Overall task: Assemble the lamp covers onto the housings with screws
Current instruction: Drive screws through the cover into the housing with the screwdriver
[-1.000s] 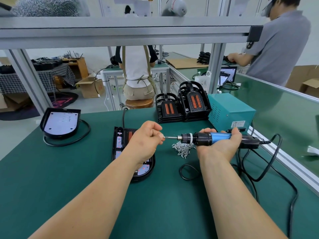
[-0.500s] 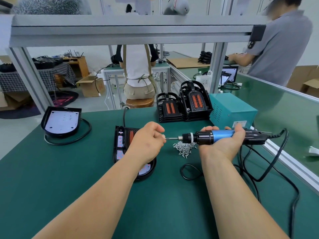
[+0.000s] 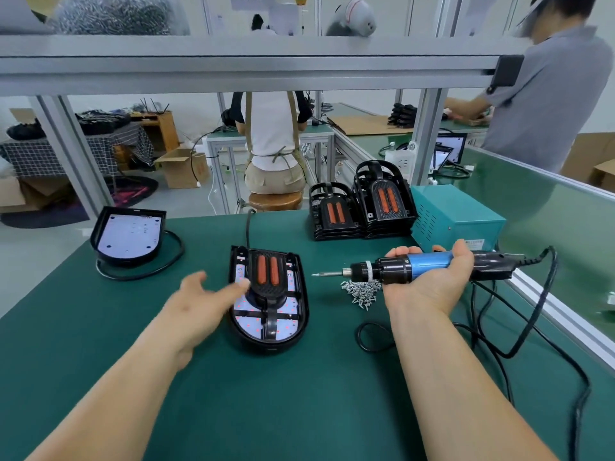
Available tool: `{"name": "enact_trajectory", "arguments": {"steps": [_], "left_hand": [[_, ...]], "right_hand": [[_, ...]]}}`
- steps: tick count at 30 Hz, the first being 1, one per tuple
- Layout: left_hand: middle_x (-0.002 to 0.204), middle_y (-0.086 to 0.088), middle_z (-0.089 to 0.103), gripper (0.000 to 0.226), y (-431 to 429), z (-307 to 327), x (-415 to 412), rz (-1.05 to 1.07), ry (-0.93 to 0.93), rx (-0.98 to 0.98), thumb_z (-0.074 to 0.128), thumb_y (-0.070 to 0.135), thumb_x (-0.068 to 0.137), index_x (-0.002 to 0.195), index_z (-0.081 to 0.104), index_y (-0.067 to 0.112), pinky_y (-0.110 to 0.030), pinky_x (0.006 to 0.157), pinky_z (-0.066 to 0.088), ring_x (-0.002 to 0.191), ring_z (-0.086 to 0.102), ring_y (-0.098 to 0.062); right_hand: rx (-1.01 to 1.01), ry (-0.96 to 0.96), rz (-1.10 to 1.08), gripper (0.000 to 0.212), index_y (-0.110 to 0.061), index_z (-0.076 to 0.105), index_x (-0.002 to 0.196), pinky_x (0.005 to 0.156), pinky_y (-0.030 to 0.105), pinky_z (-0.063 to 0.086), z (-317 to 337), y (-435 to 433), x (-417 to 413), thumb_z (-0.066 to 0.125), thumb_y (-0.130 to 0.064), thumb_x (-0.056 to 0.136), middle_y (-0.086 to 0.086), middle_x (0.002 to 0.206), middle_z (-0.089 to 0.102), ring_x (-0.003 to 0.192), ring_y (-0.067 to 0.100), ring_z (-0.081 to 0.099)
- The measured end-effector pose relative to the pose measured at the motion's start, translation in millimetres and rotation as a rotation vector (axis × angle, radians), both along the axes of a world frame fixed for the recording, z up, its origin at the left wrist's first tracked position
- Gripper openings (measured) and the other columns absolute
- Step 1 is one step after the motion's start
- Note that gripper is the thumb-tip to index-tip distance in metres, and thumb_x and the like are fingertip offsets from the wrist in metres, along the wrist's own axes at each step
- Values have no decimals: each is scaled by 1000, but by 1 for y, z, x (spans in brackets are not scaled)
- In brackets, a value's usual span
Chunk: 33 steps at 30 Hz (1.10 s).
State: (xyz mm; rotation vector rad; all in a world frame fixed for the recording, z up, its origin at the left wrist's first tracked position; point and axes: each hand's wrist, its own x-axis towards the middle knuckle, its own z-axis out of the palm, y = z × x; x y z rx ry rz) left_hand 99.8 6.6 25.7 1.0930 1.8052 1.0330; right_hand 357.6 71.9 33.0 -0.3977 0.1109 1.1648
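Housing: the black D-shaped plastic lamp housing (image 3: 293,327) lay flat at the middle of the green bench mat (image 3: 299,394).
Cover: the black grille cover with two orange strips (image 3: 268,272) sat on the housing's far half.
Left hand: the left hand (image 3: 206,304) was spread open and blurred, with its fingertips at the housing's left edge; whether they touched it could not be told.
Right hand: the right hand (image 3: 429,291), palm up, was curled round the blue-and-black electric screwdriver (image 3: 412,269), whose bit pointed left.
Screws: a heap of small silver screws (image 3: 361,292) lay beneath the bit.
Behind: two stacks of black covers (image 3: 362,207) stood beside a teal metal box (image 3: 456,217).
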Motion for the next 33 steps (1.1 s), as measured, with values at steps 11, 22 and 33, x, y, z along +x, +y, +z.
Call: {"name": "enact_trajectory", "arguments": {"steps": [11, 22, 33], "left_hand": [[120, 11, 70, 76, -16, -32, 40, -267, -66, 234, 78, 25, 66, 135, 48, 29, -43, 107, 46, 115, 64, -14], [130, 24, 61, 104, -16, -34, 39, -276, -37, 229, 80, 16, 81, 158, 12, 30, -31, 111, 40, 122, 56, -1], [129, 18, 64, 107, -15, -34, 40, -279, -75, 232, 77, 29, 67, 156, 18, 29, -39, 111, 43, 121, 60, -9]], "right_hand": [[207, -334, 104, 29, -13, 43, 101, 55, 30, 47, 17, -23, -51, 61, -34, 91, 6, 57, 48, 49, 22, 48], [275, -500, 5, 33, -11, 47, 105, 52, 31, 47, 23, -28, -69, 62, -29, 82, 6, 51, 50, 43, 23, 50], [294, -564, 4, 30, -13, 46, 103, 53, 32, 48, 24, -28, -77, 61, -27, 81, 8, 50, 51, 44, 26, 51]]}}
